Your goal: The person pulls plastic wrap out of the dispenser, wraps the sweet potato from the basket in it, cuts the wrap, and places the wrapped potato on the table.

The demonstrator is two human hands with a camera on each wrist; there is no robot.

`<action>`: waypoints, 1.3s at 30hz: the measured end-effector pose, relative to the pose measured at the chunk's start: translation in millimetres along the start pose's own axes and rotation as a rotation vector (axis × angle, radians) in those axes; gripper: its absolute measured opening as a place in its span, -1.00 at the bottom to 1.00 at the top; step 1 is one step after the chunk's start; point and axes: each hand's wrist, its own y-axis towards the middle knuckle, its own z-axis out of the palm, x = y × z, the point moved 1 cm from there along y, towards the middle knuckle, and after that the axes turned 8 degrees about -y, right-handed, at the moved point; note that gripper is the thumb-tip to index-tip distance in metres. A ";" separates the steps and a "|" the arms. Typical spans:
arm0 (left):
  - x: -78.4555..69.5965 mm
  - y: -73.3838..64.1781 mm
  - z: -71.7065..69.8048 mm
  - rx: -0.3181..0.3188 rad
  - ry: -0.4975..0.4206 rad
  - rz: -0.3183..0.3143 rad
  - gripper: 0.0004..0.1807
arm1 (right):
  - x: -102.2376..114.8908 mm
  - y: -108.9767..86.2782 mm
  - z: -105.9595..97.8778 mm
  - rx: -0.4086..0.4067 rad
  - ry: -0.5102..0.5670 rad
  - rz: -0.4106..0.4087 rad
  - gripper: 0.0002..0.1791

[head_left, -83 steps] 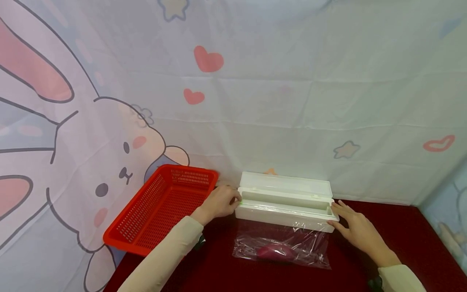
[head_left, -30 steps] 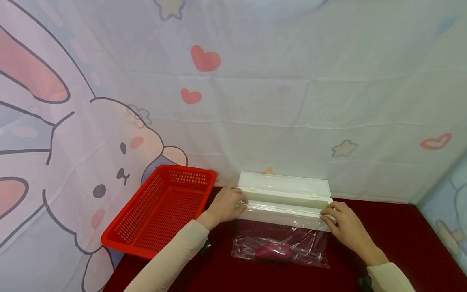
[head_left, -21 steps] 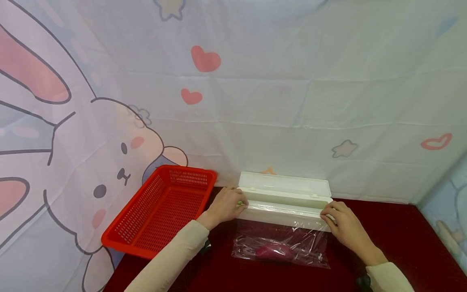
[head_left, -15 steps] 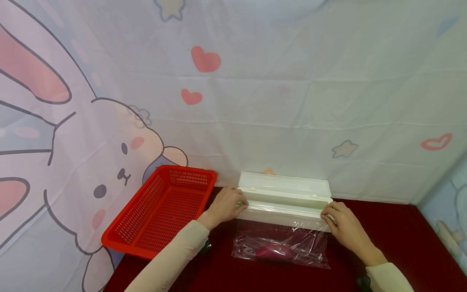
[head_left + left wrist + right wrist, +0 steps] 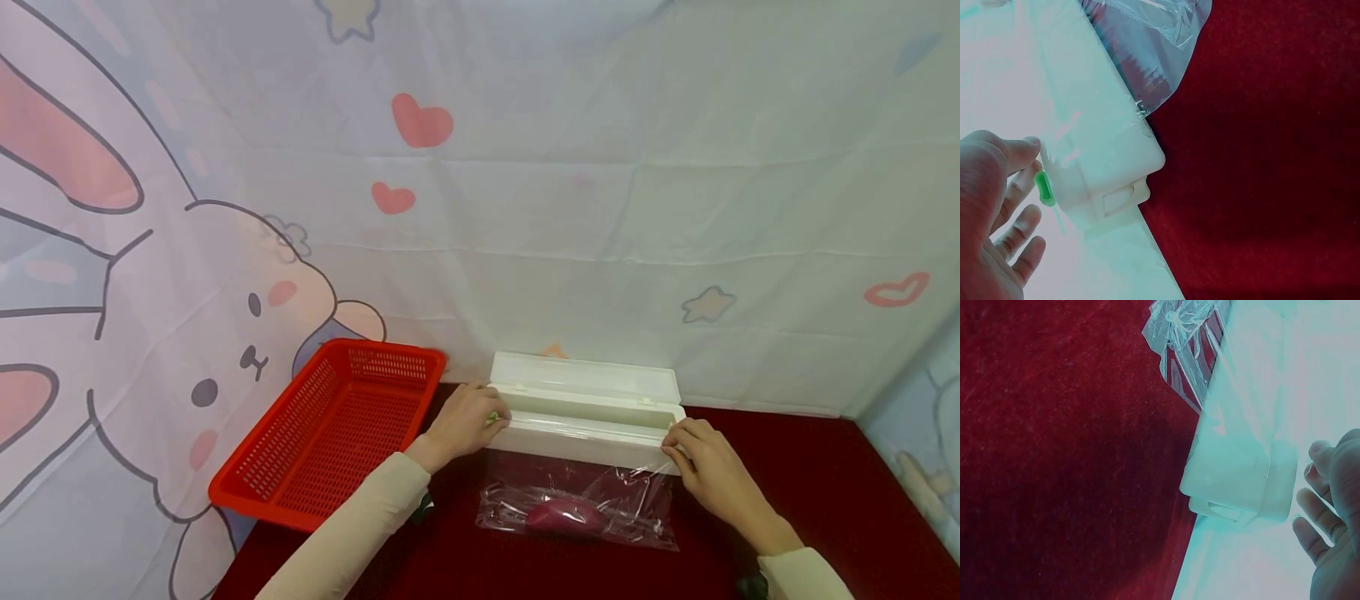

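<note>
A long white cling film box (image 5: 585,446) lies across the table with its lid (image 5: 585,375) raised at the back. Along the box's front top edge runs a cutter bar (image 5: 585,427) with a green slider (image 5: 1044,189) near its left end. My left hand (image 5: 463,417) pinches the bar's left end beside the slider. My right hand (image 5: 708,467) has thumb and forefinger together at the bar's right end; glare in the right wrist view partly hides this contact. Clear film (image 5: 637,500) hangs from the box front over a pink rounded object (image 5: 566,517).
A red perforated basket (image 5: 258,500) stands left of the box, close to my left forearm. Dark red cloth (image 5: 810,467) covers the table. Right behind the box hangs a pale printed curtain (image 5: 570,208).
Both hands have moved from the box's ends inward onto the cutter bar. Over the last half second my right hand has shifted slightly rightward; film and pink object stay put.
</note>
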 end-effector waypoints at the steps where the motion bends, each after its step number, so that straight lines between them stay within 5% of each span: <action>1: 0.5 -0.1 0.4 -0.003 -0.005 0.005 -0.89 | 0.2 -0.2 -0.3 -0.004 0.001 -0.002 -0.74; 21: -0.9 -6.2 -1.1 -0.026 -0.022 0.048 -0.88 | 9.1 -8.2 -14.9 -0.038 0.022 -0.026 -0.70; 39: 0.7 -9.5 2.9 -0.030 0.034 0.049 -0.90 | 6.6 -11.1 -8.2 -0.015 0.012 0.000 -0.72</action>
